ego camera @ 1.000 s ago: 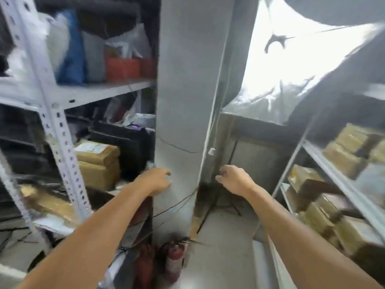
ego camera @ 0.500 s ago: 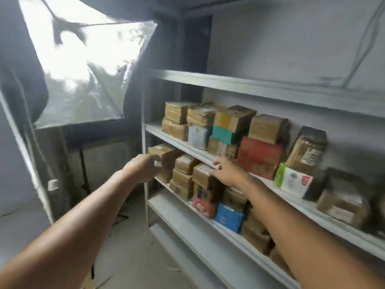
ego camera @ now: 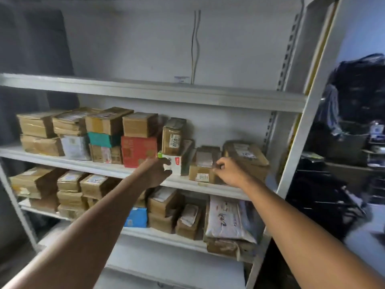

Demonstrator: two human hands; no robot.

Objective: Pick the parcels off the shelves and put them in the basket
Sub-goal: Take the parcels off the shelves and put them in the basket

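Fingers (ego camera: 165,164) of left hand (ego camera: 154,174) reach onto the lower left corner of a white carton with a green corner (ego camera: 176,165) and touch it. Hand in shadow, so cannot tell if they clamp it or only rest there. Right hand (ego camera: 230,173): fingers (ego camera: 218,166) curled toward the palm, against the right edge of a small brown carton (ego camera: 201,171). Grip not confirmed there either.

Both cartons sit on the middle shelf (ego camera: 104,166), about centre of view, the brown one just at 3 o'clock of the white. Upright carton marked 0332 (ego camera: 174,136) at 12 o'clock of the white one, either on it or close behind; cannot tell which. If on it, it may topple when the white is drawn out. Red box (ego camera: 138,151) close at 9 o'clock. Large brown parcel (ego camera: 248,157) just beside the right hand, at its 2 o'clock.

Progress, as judged: reach stage, neither parcel lifted off the shelf. Middle shelf stocked out to 9 o'clock, mostly two high. Lower shelf (ego camera: 166,236), at 6 o'clock, packed as well: brown cartons, a blue box (ego camera: 136,217), a white poly mailer (ego camera: 227,220) at 5 o'clock. Basket not in view, so the count already in it is unknown. On what shows, the bulk of the picking is left to do.
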